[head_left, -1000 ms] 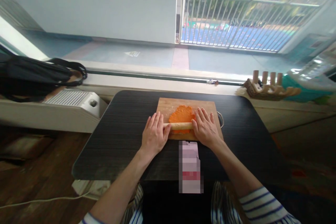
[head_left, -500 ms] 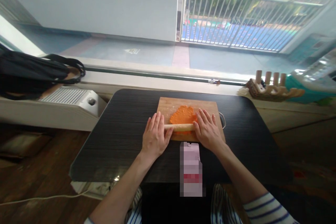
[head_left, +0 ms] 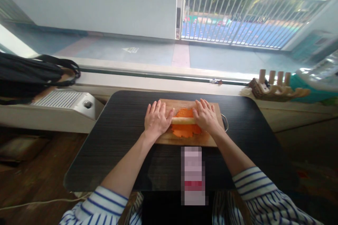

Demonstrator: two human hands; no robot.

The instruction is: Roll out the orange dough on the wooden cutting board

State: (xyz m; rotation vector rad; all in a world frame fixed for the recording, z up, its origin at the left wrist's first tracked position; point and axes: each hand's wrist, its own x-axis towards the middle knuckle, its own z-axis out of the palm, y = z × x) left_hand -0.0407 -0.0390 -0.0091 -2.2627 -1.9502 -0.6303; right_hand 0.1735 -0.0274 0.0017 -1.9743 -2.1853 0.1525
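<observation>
A pale wooden rolling pin lies across a flattened sheet of orange dough, which has a ragged edge. My left hand rests flat over the pin's left end, fingers stretched forward and thumb apart. Over the right end lies my right hand, palm down, its fingers also extended. Both palms hide the ends of the pin. Beneath the dough is a wooden cutting board with a metal handle loop on its right side.
The board sits on a dark table. A pixelated pinkish item is at the table's near edge. Behind, the window sill holds a wooden rack and a teal container. A black bag and white radiator are left.
Both hands have pushed the rolling pin forward, away from me, over the dough. More of the dough now shows on the near side of the pin.
</observation>
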